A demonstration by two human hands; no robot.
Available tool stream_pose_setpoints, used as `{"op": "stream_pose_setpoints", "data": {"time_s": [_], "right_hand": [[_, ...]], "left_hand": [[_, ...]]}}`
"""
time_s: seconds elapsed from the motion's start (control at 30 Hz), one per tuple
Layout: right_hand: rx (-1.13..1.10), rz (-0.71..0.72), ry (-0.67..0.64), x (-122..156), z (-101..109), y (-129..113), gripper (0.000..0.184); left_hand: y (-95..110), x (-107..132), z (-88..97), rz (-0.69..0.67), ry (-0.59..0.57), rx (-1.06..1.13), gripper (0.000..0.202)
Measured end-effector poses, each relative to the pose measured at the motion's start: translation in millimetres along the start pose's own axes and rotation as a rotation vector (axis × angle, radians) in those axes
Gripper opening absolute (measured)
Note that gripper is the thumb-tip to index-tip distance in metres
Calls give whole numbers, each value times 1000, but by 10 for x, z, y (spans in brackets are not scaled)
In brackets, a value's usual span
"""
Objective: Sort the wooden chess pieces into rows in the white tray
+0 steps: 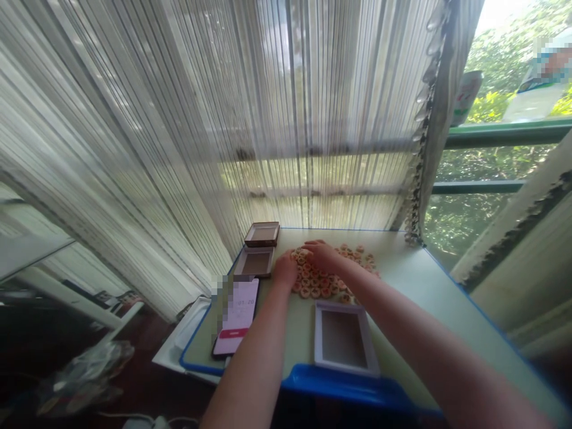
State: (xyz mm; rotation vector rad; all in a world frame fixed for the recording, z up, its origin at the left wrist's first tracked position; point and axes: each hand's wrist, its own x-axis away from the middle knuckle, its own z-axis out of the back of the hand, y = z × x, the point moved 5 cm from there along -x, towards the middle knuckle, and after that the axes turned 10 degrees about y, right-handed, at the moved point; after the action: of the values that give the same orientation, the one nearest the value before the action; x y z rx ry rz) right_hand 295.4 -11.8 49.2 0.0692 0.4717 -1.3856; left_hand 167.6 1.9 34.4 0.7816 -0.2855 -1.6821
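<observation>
Both my arms reach forward over a pale green table [424, 292] with a blue rim. A spread of several small round wooden discs [328, 280] with red and dark marks lies at the table's middle. My left hand [285, 269] rests at the left edge of the discs with its fingers curled; what they hold, if anything, is hidden. My right hand [320, 253] lies flat on top of the discs, fingers stretched toward the left.
A white-framed shallow box [344, 336] sits near the front edge. Two brown box halves [261, 233] [255, 261] lie at the back left. A phone [236, 316] with a lit screen lies left. String curtains hang behind the table, with a window to the right.
</observation>
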Motion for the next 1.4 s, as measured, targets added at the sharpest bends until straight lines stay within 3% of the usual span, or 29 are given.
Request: {"op": "stream_pose_setpoints", "data": {"time_s": [0.17, 0.33, 0.53, 0.7, 0.87, 1.1, 1.4], "right_hand": [[-18, 19, -32, -287, -167, -76, 37], [-24, -21, -71, -391, -240, -39, 29], [-41, -69, -54, -302, -169, 62, 34], [-66, 41, -32, -214, -153, 93, 27], [16, 88, -80, -103, -96, 31, 24], [25, 103, -94, -56, -51, -56, 30], [12, 169, -116, -9, -25, -185, 27]], "left_hand": [[-49, -38, -9, -33, 14, 15, 37], [-58, -38, -9, -36, 0, 24, 37], [-40, -37, 5, -38, -45, -6, 39], [-37, -12, 106, -40, -34, -113, 25], [-33, 28, 150, -14, -91, -190, 21], [-61, 35, 231, 17, -73, -169, 29], [-69, 164, 242, -22, -148, -135, 17]]}}
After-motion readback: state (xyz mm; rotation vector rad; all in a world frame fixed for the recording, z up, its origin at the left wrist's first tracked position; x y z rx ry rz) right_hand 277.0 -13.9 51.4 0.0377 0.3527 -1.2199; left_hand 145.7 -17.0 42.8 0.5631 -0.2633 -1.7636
